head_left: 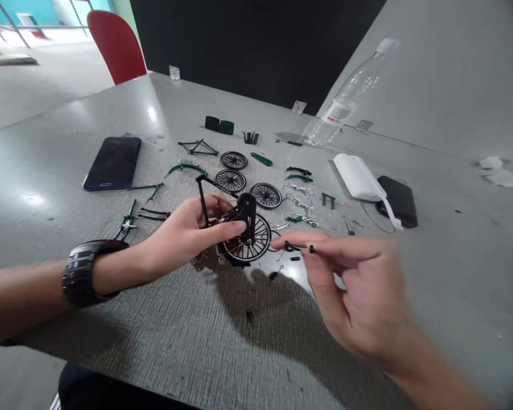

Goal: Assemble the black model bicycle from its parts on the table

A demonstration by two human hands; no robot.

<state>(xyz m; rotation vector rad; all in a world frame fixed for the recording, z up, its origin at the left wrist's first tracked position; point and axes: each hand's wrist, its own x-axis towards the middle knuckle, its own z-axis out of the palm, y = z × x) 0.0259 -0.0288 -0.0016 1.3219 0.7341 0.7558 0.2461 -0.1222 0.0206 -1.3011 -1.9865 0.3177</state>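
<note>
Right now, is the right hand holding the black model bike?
No, the left hand holds the black model bike, while the right hand pinches a small dark part.

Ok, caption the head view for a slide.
Left hand holds a partly built black model bicycle while the right hand pinches a small dark part.

Left hand (192,228) curled, right hand (365,285) pinching
</note>
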